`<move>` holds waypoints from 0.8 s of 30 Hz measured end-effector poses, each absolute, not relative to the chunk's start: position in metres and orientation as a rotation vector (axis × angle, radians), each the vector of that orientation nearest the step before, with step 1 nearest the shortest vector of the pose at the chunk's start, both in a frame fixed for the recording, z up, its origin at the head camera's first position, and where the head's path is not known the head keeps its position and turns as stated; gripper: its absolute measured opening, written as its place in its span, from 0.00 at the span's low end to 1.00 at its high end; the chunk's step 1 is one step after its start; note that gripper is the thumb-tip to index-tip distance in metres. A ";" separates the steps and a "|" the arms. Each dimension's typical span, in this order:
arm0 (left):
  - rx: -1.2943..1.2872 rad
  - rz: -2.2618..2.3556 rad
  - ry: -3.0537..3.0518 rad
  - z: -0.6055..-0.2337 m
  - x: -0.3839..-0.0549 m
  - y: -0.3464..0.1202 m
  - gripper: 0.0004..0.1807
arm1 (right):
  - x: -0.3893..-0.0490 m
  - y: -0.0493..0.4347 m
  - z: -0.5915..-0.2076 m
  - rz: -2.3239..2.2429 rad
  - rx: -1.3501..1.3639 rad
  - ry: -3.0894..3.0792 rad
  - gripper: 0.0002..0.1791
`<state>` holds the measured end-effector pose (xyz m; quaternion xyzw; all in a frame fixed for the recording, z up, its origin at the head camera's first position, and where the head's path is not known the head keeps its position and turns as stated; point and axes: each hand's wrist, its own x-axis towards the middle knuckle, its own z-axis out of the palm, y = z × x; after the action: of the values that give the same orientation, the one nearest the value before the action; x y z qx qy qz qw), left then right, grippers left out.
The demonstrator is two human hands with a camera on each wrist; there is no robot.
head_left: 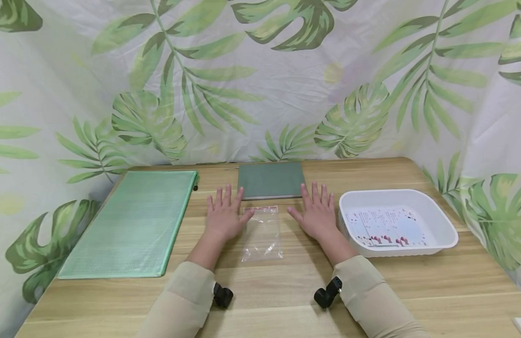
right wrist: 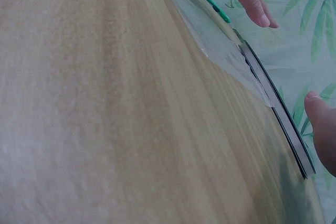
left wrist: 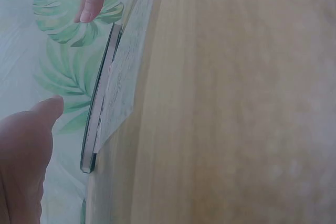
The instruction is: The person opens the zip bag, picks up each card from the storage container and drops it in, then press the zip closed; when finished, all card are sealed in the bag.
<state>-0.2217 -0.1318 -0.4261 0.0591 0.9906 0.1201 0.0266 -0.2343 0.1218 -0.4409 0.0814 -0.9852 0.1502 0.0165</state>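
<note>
Both hands are spread with straight fingers and hold nothing. In the head view my left hand [head_left: 224,216] is at the left side of a clear zip-lock bag [head_left: 262,234], its thumb overlapping the bag's edge. My right hand [head_left: 318,215] is to the right of the bag, apart from it. Behind the bag lies a closed dark green notebook [head_left: 271,180], with fingertips of each hand close to its front corners. The left wrist view shows the notebook [left wrist: 100,98] edge-on past the bag [left wrist: 123,72]; the right wrist view also has the bag [right wrist: 220,51] before the notebook [right wrist: 278,108].
A green mesh zipper pouch [head_left: 129,225] lies flat at the left of the wooden table [head_left: 269,300]. On the right stands a white plastic tray [head_left: 448,237] with a printed card [head_left: 387,227] inside. A leaf-patterned cloth [head_left: 286,94] hangs behind the table.
</note>
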 end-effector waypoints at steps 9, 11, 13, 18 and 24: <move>0.206 0.381 3.074 -0.429 -0.222 -0.131 0.42 | -0.234 0.121 -0.441 0.466 0.262 -3.061 0.47; 0.213 0.470 3.104 -0.430 -0.222 -0.130 0.41 | -0.234 0.120 -0.441 0.546 0.258 -3.026 0.45; 0.205 0.631 3.137 -0.430 -0.222 -0.130 0.37 | -0.235 0.117 -0.442 0.656 0.249 -2.976 0.42; 0.158 1.115 3.142 -0.436 -0.225 -0.130 0.22 | -0.240 0.106 -0.448 1.016 0.207 -2.863 0.28; 0.056 1.302 3.069 -0.453 -0.230 -0.129 0.17 | -0.248 0.090 -0.456 1.143 0.214 -2.860 0.20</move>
<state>-0.2302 -0.1289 -0.4534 0.0166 0.9162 0.3888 -0.0961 -0.2476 0.0900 -0.4561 0.0692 -0.9261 0.3700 0.0269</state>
